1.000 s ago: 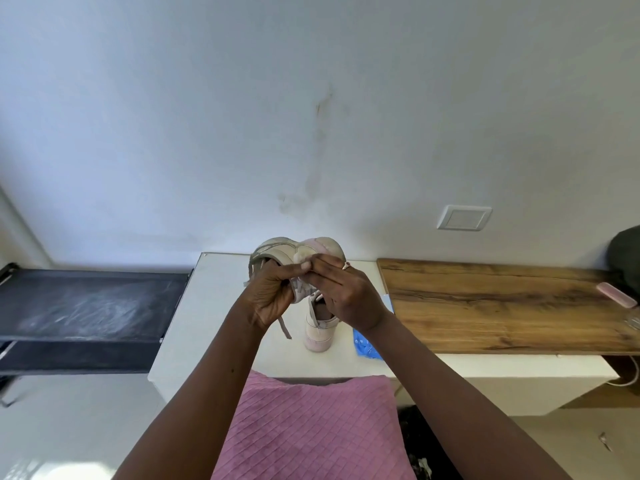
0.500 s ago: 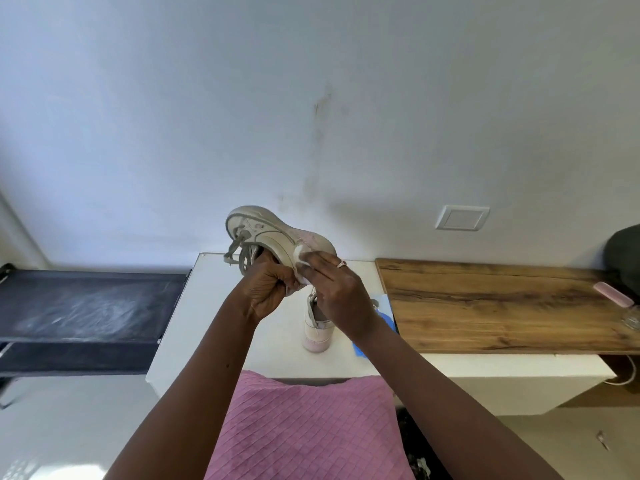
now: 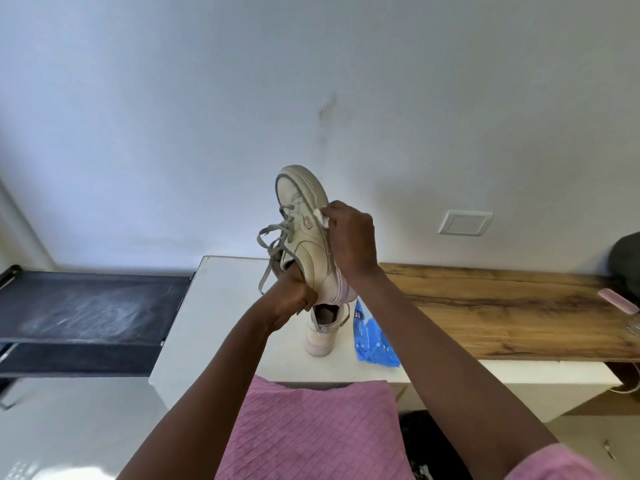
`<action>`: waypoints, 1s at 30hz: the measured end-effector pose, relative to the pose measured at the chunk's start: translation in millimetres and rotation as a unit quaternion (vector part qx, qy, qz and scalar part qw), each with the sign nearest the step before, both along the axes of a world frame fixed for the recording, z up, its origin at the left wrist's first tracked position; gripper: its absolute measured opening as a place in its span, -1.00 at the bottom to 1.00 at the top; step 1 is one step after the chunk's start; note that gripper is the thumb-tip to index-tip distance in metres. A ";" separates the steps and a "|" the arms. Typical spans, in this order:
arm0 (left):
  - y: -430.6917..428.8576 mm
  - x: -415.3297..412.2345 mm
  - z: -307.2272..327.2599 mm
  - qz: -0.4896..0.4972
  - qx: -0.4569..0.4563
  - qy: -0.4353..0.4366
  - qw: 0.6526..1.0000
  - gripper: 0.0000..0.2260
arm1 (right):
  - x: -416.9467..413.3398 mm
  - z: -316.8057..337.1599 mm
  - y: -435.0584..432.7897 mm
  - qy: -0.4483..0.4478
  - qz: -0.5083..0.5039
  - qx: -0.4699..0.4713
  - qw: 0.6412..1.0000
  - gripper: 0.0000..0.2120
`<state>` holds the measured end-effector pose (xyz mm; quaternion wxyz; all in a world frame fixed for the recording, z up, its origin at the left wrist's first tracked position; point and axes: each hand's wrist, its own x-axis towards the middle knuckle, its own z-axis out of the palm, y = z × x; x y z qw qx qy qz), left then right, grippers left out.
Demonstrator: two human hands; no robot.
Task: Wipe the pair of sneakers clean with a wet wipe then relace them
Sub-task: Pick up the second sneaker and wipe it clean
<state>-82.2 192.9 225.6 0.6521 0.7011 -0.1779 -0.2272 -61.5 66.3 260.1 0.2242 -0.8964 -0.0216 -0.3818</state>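
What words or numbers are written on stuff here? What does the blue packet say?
On the blue packet: white print near its top end, too blurred to read.
On the held sneaker: a small pink patch on its side, no letters can be made out.
On the wall plate: no text shows.
Nothing else here carries writing that can be read.

Both forearms bare, raised before chest, converging upward. Holding sneaker (image 3: pixel 304 237) by heel end from below with left grip (image 3: pixel 294 299), fingers curled. Pinching wipe (image 3: pixel 320 216) against sneaker's side with right grip (image 3: pixel 353 240), back of hand toward camera, higher than left.
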 end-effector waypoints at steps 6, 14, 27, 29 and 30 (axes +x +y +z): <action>-3.3 -11.7 10.3 -0.024 0.035 -0.060 0.997 -0.66 | 26.7 34.2 -17.0 -0.045 -0.047 0.020 0.998 -0.67; -7.4 -10.9 11.5 -0.011 -0.003 -0.031 0.999 -0.60 | 29.1 29.0 -25.0 -0.062 -0.006 -0.080 0.995 -0.79; 2.7 11.7 2.0 0.067 -0.182 0.097 0.976 -0.39 | -25.4 -19.7 -10.0 -0.130 0.088 -0.178 0.971 -0.74; 0.2 8.9 2.7 0.055 -0.208 0.122 0.969 -0.44 | -29.9 -23.8 -8.2 -0.138 0.102 -0.170 0.970 -0.75; -0.2 7.5 3.8 0.042 -0.219 0.129 0.966 -0.46 | -32.1 -26.0 -8.6 -0.140 0.107 -0.168 0.970 -0.75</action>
